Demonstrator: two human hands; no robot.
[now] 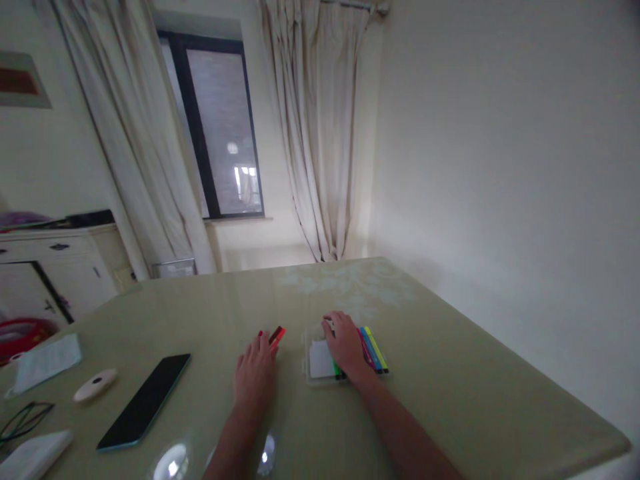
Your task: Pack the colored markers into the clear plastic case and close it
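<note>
My left hand [256, 373] rests on the table, its fingers closed over a few markers. A red-orange marker [277, 339] with a dark one beside it sticks out past the fingertips. To the right lies a clear plastic case [307, 367], with a pale bare patch in its left part. My right hand [346, 341] reaches over the case, its fingers extended and slightly bent, thumb apart. Under that hand the end of a green marker [336, 369] shows. A blue marker [369, 348] and a yellow marker [377, 348] lie side by side with a pinkish one at the right. The palm hides the middle of the case.
Left of my hands lies a black-screened phone [146, 401]. Beyond it are a small white oval object [95, 385], a folded pale-blue cloth-like item [47, 363], a dark cord [23, 421] and a white box-like object [37, 455]. A wall borders the table's right side.
</note>
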